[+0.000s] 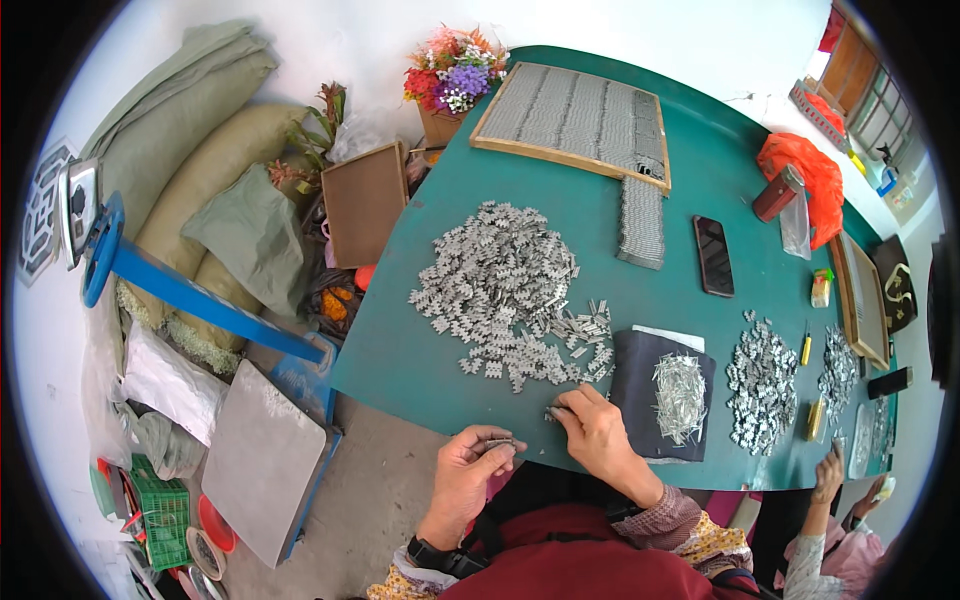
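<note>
The person wears a dark red top across the chest. On the left hand (463,472) side, a black watch strap circles the wrist. The right hand (598,428) comes out of a brownish checked cuff, over a yellow flowered sleeve. Both hands are bare, with no gloves.

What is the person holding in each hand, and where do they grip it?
The left hand pinches a small grey metal piece by its end. The right hand fingers touch another small piece on the green table.

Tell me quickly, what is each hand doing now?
Left hand: closed on small metal pieces.
Right hand: pinching a metal piece at the table edge.
</note>
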Demonstrator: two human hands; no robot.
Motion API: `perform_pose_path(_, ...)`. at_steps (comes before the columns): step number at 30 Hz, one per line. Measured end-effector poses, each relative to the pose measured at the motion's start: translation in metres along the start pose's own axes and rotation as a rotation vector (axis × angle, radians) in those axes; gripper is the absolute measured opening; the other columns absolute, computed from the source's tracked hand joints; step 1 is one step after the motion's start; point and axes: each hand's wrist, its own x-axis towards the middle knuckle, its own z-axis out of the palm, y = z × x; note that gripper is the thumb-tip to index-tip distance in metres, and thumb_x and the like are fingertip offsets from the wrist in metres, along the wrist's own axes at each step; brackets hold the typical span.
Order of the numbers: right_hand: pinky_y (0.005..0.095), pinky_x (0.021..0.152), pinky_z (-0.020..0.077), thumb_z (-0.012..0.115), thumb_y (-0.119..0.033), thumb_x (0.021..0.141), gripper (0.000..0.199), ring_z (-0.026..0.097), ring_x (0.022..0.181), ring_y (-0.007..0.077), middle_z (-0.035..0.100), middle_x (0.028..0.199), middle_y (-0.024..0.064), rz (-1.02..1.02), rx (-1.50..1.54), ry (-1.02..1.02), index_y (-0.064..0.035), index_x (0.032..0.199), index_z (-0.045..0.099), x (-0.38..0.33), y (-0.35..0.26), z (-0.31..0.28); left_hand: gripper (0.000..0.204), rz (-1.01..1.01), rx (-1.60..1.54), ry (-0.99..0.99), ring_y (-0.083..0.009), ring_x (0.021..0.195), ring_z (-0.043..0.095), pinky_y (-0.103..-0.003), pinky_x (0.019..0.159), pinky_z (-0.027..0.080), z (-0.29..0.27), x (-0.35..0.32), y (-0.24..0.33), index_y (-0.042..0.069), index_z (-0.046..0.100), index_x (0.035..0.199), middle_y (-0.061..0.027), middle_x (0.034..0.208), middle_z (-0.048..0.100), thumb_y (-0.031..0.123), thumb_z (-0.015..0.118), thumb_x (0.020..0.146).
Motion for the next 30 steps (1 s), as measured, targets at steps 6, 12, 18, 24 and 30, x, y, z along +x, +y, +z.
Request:
perform_pose_path(6, 0.0315, 0.061, 0.0474, 0.066, 0.0, 0.088, 0.009, 0.059, 0.064, 0.0188, 0.064, 0.079, 0.0139, 0.354, 0.552, -0.097, 0.0027, 0.096, 0.064, -0.003, 0.0, -0.004, 0.016, -0.043, -0.088, -0.014, -0.0134, 0.074, 0.061, -0.024, 0.065, 0.048, 0.009, 0.003, 0.001, -0.005, 0.062, 0.101, -0.021, 0.098, 0.07, -0.004, 0.067, 0.086)
perform_pose_path(12, 0.0277, 0.061, 0.0465, 0.065, -0.002, 0.09, 0.009, 0.056, 0.068, 0.0115, 0.063, 0.079, 0.0086, 0.275, 0.504, -0.005, 0.0027, 0.097, 0.063, -0.008, -0.02, -0.005, 0.024, 0.018, -0.145, 0.06, -0.0145, 0.08, 0.066, -0.025, 0.072, 0.056, 0.033, 0.012, -0.005, -0.003, 0.062, 0.103, -0.0106, 0.093, 0.068, -0.009, 0.072, 0.082)
perform_pose_path(18, 0.0239, 0.059, 0.0431, 0.062, -0.006, 0.094, 0.008, 0.053, 0.069, 0.0071, 0.061, 0.078, 0.0029, 0.276, 0.466, -0.046, 0.0015, 0.097, 0.063, -0.011, -0.029, -0.013, 0.025, 0.112, -0.098, 0.028, -0.0169, 0.086, 0.067, -0.031, 0.079, 0.058, 0.035, 0.015, -0.011, -0.004, 0.061, 0.102, -0.0113, 0.095, 0.067, -0.013, 0.07, 0.081)
perform_pose_path(24, 0.0259, 0.058, 0.0416, 0.058, -0.012, 0.098, 0.015, 0.05, 0.065, 0.0092, 0.06, 0.078, 0.0037, 0.572, 0.975, -0.209, 0.0013, 0.094, 0.062, -0.018, -0.01, -0.007, 0.025, 0.086, -0.086, -0.012, -0.0183, 0.085, 0.068, -0.032, 0.079, 0.058, 0.035, 0.013, -0.01, -0.004, 0.062, 0.102, -0.0113, 0.093, 0.068, -0.012, 0.07, 0.081)
perform_pose_path(30, 0.0275, 0.061, 0.0405, 0.055, -0.012, 0.099, 0.013, 0.048, 0.064, 0.0126, 0.059, 0.078, 0.0032, 0.86, 1.536, -0.332, -0.0006, 0.093, 0.059, -0.014, -0.007, -0.017, 0.025, 0.085, -0.13, -0.128, -0.0164, 0.085, 0.068, -0.029, 0.078, 0.058, 0.031, 0.021, -0.012, -0.003, 0.062, 0.105, -0.0109, 0.095, 0.069, -0.011, 0.069, 0.082)
